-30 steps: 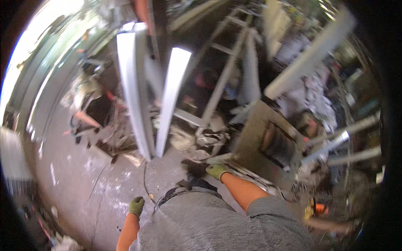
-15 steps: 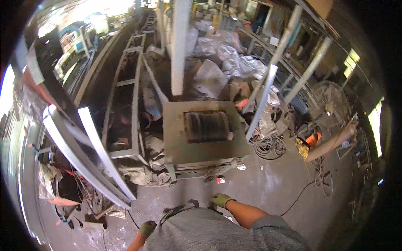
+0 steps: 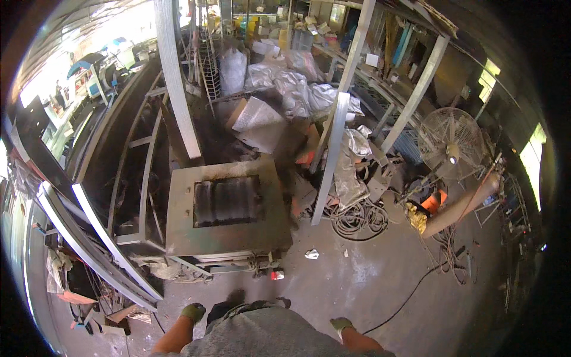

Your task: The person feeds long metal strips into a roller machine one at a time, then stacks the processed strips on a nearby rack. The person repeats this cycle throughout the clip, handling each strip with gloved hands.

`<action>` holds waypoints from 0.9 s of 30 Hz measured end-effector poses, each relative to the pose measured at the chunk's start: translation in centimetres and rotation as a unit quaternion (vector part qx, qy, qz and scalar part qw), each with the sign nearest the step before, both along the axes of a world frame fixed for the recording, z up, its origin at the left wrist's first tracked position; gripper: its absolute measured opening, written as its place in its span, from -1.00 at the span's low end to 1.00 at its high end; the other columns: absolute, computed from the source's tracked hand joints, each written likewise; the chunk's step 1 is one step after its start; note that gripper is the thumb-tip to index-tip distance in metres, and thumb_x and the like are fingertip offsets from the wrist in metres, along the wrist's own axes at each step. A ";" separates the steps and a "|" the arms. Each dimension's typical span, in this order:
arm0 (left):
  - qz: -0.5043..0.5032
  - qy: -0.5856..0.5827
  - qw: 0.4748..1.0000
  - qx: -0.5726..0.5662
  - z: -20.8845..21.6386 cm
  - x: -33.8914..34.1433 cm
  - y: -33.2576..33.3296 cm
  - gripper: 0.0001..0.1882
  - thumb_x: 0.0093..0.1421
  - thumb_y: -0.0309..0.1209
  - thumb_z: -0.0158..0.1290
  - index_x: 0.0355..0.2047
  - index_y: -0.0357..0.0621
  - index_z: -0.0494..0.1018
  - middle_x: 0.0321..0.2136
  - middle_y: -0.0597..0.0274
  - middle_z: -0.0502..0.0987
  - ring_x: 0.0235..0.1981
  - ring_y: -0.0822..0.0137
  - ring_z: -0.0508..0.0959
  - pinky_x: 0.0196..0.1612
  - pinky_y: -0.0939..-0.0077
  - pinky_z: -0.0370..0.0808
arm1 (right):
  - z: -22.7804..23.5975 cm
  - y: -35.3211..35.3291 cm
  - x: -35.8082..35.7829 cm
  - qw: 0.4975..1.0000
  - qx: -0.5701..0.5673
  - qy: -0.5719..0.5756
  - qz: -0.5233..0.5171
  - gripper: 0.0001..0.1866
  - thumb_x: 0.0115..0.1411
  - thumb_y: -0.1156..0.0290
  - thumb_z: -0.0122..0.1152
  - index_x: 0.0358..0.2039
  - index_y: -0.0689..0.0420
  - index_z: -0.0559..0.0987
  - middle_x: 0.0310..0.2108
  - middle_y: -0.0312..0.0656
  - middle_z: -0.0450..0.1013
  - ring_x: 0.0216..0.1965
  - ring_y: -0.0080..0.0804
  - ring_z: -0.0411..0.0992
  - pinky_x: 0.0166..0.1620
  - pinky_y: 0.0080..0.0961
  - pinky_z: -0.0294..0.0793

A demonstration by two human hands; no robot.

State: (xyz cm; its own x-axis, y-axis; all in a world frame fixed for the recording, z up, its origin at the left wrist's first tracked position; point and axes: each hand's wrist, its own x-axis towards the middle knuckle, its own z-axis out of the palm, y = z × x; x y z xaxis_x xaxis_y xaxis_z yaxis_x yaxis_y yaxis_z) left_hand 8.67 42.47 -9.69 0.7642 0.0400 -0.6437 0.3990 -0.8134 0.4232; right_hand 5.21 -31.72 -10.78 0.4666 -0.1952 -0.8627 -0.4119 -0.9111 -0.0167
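Observation:
My left hand (image 3: 193, 312), in a greenish work glove, hangs beside my grey shirt on the left. On the other side my right hand (image 3: 341, 323), gloved alike, hangs above the concrete floor. Both are small in view; their fingers look loosely apart and nothing shows in them. Neither touches anything. In front of me stands a grimy metal machine (image 3: 229, 238), a box-shaped housing with a square opening in its top. Inside that opening lies a dark ribbed roller (image 3: 227, 201). My left hand is nearest to the lower ends of two long pale metal channels (image 3: 104, 250) leaning on the left.
Metal posts (image 3: 178, 89) rise behind the machine, and a shorter upright bar (image 3: 332, 157) stands at its right. Coiled hose (image 3: 360, 221) lies on the floor. A large caged fan (image 3: 450, 144) and a cable (image 3: 410, 297) are on the right. Silvery sacks (image 3: 291, 89) pile up behind.
The view has turned right, so the machine now sits further left and the fan shows more fully. Both hands have swung; my right hand is farther from the machine.

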 end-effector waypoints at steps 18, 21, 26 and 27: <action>0.047 0.046 0.997 -0.036 -3.3 16.0 -10.8 -0.47 0.39 0.06 0.10 0.07 -0.03 0.77 0.13 -0.10 0.76 0.19 -0.18 0.71 0.27 0.01 0.62 | 11.0 1.7 38.0 0.944 0.108 -0.294 -0.106 -0.13 0.42 -0.24 0.24 0.47 0.22 0.53 0.39 0.22 0.55 0.41 0.16 0.52 0.45 -0.11 0.48; 0.187 0.041 0.977 -0.089 -2.3 17.3 -13.1 -0.51 0.39 0.01 0.11 0.04 -0.05 0.77 0.08 -0.12 0.78 0.18 -0.19 0.72 0.23 -0.03 0.64 | 12.4 0.7 46.0 0.934 0.058 -0.328 -0.131 -0.09 0.34 -0.19 0.34 0.49 0.23 0.51 0.37 0.28 0.55 0.41 0.20 0.51 0.42 -0.09 0.49; 0.268 0.009 0.959 -0.089 -2.0 13.0 -18.6 -0.59 0.36 -0.07 0.15 -0.04 -0.05 0.79 -0.10 0.03 0.84 -0.04 -0.06 0.80 0.04 0.07 0.70 | 13.0 -4.0 62.1 0.901 0.108 -0.393 -0.146 0.01 0.32 -0.21 0.39 0.56 0.22 0.39 0.44 0.33 0.46 0.46 0.27 0.44 0.45 0.01 0.45; 0.270 -0.019 0.961 -0.063 -1.8 11.2 -20.0 -0.63 0.35 -0.11 0.16 -0.07 -0.03 0.80 -0.10 0.02 0.83 -0.05 -0.06 0.80 0.03 0.04 0.71 | 13.4 -4.9 66.0 0.900 0.110 -0.393 -0.155 0.02 0.33 -0.21 0.41 0.58 0.21 0.37 0.48 0.33 0.41 0.48 0.26 0.42 0.45 0.02 0.45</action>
State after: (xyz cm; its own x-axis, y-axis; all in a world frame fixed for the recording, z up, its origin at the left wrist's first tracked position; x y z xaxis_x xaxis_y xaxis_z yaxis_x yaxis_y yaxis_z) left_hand 19.88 22.49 -11.46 0.6777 0.3597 -0.6413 0.7300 -0.4337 0.5282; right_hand 71.20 -36.61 2.57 0.9017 -0.2858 -0.3244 -0.4283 -0.6928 -0.5801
